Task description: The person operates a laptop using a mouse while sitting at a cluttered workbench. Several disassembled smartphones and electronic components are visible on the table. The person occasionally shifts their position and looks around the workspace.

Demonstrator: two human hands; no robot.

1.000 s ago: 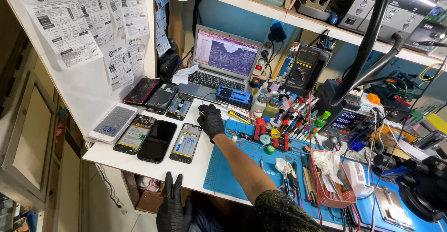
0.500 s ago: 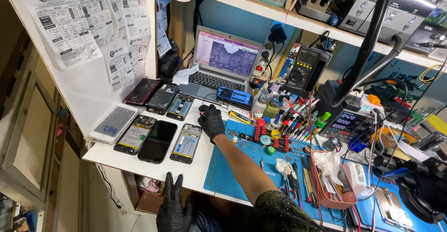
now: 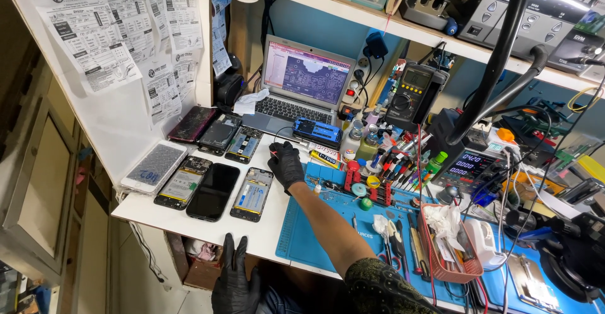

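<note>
Phones (image 3: pixel 252 191) with opened backs lie in the left middle of the frame, on the white table (image 3: pixel 265 238), beside a black phone (image 3: pixel 213 191) and more phones above them. We judge the work is at its start: no phone is lifted and no tool is taken. Our right hand (image 3: pixel 285 165), in a black glove, rests at the upper edge of the blue mat (image 3: pixel 315 238), fingers curled and pinching something small and red; what it is we cannot tell. The nearest opened phone is just left of this hand, apart from it. Our left hand (image 3: pixel 234 284), also gloved, lies at the bottom of the frame with fingers spread flat, holding nothing.
</note>
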